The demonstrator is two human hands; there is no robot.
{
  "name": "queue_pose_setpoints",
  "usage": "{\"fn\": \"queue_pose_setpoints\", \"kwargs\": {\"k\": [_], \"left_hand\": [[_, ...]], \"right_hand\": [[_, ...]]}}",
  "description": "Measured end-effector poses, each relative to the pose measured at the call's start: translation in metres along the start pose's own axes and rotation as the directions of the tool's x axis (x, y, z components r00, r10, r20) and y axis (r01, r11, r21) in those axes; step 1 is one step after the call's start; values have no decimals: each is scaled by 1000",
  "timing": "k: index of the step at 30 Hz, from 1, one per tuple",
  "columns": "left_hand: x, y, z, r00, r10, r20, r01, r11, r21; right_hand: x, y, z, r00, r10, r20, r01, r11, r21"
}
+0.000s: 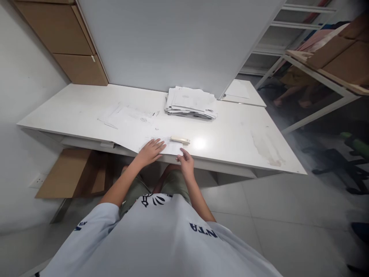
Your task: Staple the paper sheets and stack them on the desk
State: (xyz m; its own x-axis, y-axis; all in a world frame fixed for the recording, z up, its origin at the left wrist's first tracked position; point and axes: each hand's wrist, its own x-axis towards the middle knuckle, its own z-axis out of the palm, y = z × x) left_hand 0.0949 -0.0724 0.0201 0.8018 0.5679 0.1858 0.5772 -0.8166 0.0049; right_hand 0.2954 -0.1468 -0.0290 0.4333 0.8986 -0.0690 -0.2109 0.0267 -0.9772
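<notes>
Fingers of my left hand [150,151] are spreading flat on the sheet [170,148] beside the stapler [180,139]; my right hand [186,161] is pinching its near edge, so I'm pressing evenly.

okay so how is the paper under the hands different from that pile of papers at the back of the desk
The sheet under the left hand lies single and flat at the near edge of the table; the paper stack is many sheets thick, by the partition. The sheet is pressed down by the left hand and touched by the right hand; the paper stack is untouched. Both are white printed paper.
</notes>
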Motion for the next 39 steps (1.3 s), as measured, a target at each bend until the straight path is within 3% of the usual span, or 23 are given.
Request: {"fn": "queue_pose_setpoints", "kwargs": {"k": [6,9,11,14,16,19,22,25,30,36,39], "left_hand": [[14,-1,13,997,55,45,-57,997,48],[15,-3,17,997,46,64,-48,998,34],[17,-5,18,996,28,90,-30,999,16],[21,-8,18,990,6,144,-2,1000,-31],[23,-11,18,985,2,170,10,998,-66],[23,-17,19,987,-4,163,23,993,-119],[20,-23,21,990,-6,142,26,990,-141],[17,-27,24,995,-9,98,21,992,-124],[19,-26,21,997,-72,-22,67,984,-167],[28,-33,1,991,-105,-87,88,979,-182],[28,-73,-26,970,-179,-164,150,973,-172]], "right_hand": [[1,-5,-11,996,-11,89,21,994,-111],[10,-22,-17,990,-121,71,137,946,-294],[19,-38,-16,952,-296,79,300,846,-441],[35,-62,-3,830,-481,282,545,592,-594],[44,-70,11,781,-446,437,616,435,-657],[53,-69,30,803,-323,501,589,299,-751],[59,-58,41,838,-320,442,529,276,-803],[66,-46,47,840,-370,396,505,271,-819],[74,-33,51,820,-341,460,524,122,-843],[84,-49,38,736,-280,617,642,-3,-767],[96,-61,22,589,-245,770,784,-56,-618]]}}
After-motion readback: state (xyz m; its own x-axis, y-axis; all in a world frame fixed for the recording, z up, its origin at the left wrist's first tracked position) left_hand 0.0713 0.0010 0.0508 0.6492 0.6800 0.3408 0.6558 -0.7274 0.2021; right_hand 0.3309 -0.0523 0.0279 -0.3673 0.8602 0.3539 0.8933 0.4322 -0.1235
